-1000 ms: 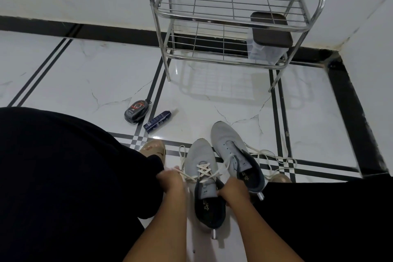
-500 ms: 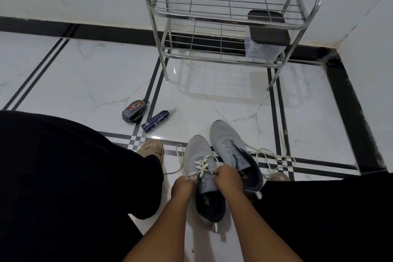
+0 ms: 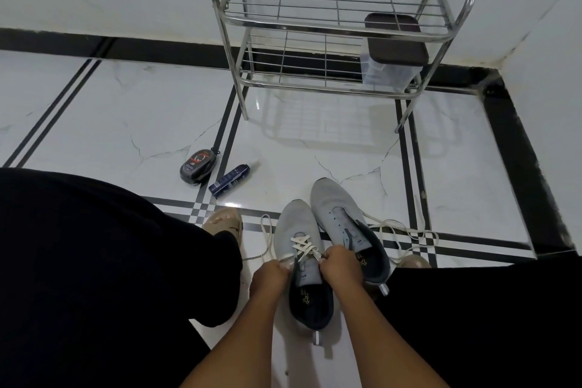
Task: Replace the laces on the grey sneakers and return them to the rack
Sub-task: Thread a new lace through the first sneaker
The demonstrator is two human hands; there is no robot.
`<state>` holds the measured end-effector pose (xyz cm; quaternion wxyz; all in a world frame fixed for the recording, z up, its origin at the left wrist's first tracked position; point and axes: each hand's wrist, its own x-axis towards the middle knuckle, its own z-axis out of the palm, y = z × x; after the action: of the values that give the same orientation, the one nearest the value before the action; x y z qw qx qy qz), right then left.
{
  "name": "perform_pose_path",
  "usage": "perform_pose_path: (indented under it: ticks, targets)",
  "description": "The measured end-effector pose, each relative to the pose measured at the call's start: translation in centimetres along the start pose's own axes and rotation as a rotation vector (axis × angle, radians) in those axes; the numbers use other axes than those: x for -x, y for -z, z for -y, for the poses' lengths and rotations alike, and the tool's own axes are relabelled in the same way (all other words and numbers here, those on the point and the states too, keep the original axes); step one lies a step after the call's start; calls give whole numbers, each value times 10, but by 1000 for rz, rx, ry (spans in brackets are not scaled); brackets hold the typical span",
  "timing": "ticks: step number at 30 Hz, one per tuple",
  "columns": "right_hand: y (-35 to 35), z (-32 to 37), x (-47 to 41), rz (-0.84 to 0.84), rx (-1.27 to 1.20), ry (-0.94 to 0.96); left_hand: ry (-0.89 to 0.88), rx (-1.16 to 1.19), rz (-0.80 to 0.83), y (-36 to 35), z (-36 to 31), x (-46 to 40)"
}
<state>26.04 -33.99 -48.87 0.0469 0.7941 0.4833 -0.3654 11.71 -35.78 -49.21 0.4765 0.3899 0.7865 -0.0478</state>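
Observation:
Two grey sneakers lie on the tiled floor between my legs. The left sneaker has a white lace crossed through its front eyelets. My left hand grips the shoe's left side where the lace runs out. My right hand pinches the lace at the right eyelets. The right sneaker sits beside it, unlaced, with a loose white lace trailing on the floor to its right. The steel rack stands against the wall ahead.
A clear box with a dark lid sits on the rack's lower shelf. A black shoe-polish sponge and a blue tube lie on the floor to the left. My sandalled foot rests near the shoes. Walls meet at right.
My left hand has moved right from holding the lace out to the side and now sits against the shoe. My right hand has moved forward onto the eyelets.

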Motion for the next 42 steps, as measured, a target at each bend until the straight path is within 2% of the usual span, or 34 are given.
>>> perform_pose_path:
  ticks: [2,5,7,11,13,17,19,21,24,26,28,30,32,36,39,40,42]
  targets:
    - [-2,0,0,1,-7,0,93,120,-55,5,2,-4]
    - [-5,0,2,7,-15,18,173,5,-117,9,9,-12]
    - [-6,0,2,9,-18,17,109,-103,-192,6,10,-10]
    - [-6,-1,0,30,-30,40,-159,-248,-396,5,6,-5]
    - [-7,0,1,35,-4,55,-223,-338,-388,5,2,-9]
    - [-6,2,2,29,30,80,-190,-410,-296,1,-1,-10]
    - [-6,2,1,44,23,78,-126,-272,-282,5,-10,-9]
    - [-4,2,3,60,14,84,-59,8,-229,18,-26,-5]
    - [1,8,8,13,-56,101,-111,441,-30,43,-48,6]
    - [9,17,12,-51,-185,131,-156,672,66,56,-54,16]
    - [20,27,16,4,-477,155,-206,765,126,65,-58,24]
    - [33,38,25,152,-770,157,-226,827,145,67,-61,31]
    - [40,45,31,299,-921,139,-212,912,151,66,-63,35]
    - [37,44,34,459,-955,122,-177,1016,154,62,-64,39]
    - [46,36,30,559,-1023,102,-75,1140,83,65,-62,38]
    - [53,33,29,603,-989,105,-33,1191,49,65,-59,33]
    - [71,23,22,615,-745,113,62,1301,-48,64,-51,21]
